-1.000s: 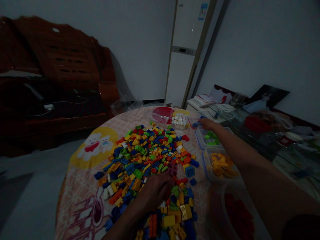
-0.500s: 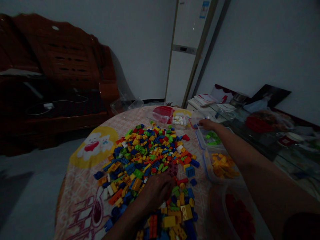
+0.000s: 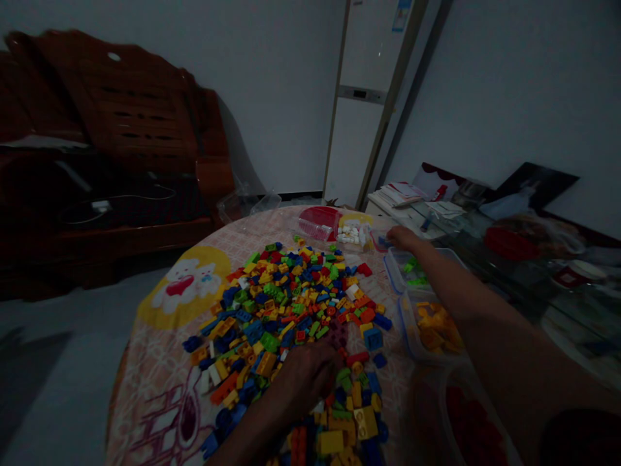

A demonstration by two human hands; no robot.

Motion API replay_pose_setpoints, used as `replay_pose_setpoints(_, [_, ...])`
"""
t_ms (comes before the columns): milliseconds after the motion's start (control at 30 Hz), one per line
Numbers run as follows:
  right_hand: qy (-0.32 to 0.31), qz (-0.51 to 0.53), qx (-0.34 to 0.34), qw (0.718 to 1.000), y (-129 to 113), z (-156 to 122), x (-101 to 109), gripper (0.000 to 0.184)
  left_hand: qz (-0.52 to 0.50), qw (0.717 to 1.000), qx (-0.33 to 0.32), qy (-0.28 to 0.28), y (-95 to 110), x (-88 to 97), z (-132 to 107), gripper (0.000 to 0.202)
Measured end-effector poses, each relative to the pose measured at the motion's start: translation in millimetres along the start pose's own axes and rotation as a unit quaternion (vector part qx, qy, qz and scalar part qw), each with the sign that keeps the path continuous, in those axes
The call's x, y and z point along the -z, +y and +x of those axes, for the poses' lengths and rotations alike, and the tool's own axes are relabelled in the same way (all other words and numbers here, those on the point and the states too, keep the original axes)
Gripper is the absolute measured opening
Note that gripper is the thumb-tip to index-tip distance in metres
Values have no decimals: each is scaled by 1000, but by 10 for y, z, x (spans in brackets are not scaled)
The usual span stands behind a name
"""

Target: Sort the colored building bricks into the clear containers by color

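A wide heap of toy building bricks (image 3: 272,291) in mixed colours covers the middle of the round table. My left hand (image 3: 315,367) rests low over the near part of this heap with its fingers curled in; whatever they grip is hidden. Just beyond its knuckles lies a dark purple studded piece (image 3: 336,333). Stretched far out to the right, my right hand (image 3: 403,238) is at a small clear container (image 3: 376,233) with blue bricks in it. Its fingers look drawn together, and I cannot make out anything in them.
Down the right side stand clear tubs with green bricks (image 3: 416,272), yellow bricks (image 3: 436,327) and red bricks (image 3: 473,421). A clear tray (image 3: 313,226) at the back holds white bricks (image 3: 353,233). A cluttered glass table (image 3: 514,285) adjoins on the right; a wooden bench (image 3: 140,116) stands left.
The view has shifted slightly, so the scene sits a little further right. My right hand stays at the far container, lowered slightly toward it. My left hand remains curled over the heap.
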State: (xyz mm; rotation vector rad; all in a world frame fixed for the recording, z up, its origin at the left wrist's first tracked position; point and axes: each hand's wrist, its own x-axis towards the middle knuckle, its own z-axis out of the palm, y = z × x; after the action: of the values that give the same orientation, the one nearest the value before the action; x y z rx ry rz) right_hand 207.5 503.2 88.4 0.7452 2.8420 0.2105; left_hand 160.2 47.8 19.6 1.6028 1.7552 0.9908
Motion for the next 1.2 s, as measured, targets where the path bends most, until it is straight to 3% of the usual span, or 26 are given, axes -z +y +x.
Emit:
replay_pose_setpoints(200, [-38,-13,-41,998,-39,66,-17,25,8,1000,1,2,-12,-19,0,25])
replay_pose_setpoints(367, [-77,-1,-29,997,-65,88,21,32,9,1000,-7,-6,6,-7,-6,26])
replay_pose_setpoints(833, [-105,36,-4,994,-259,-33,364,15,10,1000,-6,-4,7,-2,6,26])
replay_pose_setpoints(933, [-81,38,-23,996,-297,-84,493,12,15,1000,-6,-8,5,2,7,26])
replay_pose_setpoints(1067, [-8,35,-44,998,-365,-232,722,28,16,1000,-4,-3,-8,0,7,26])
replay_pose_setpoints(1200, [40,33,-17,999,-601,-591,983,37,12,1000,-14,7,-20,-11,3,26])
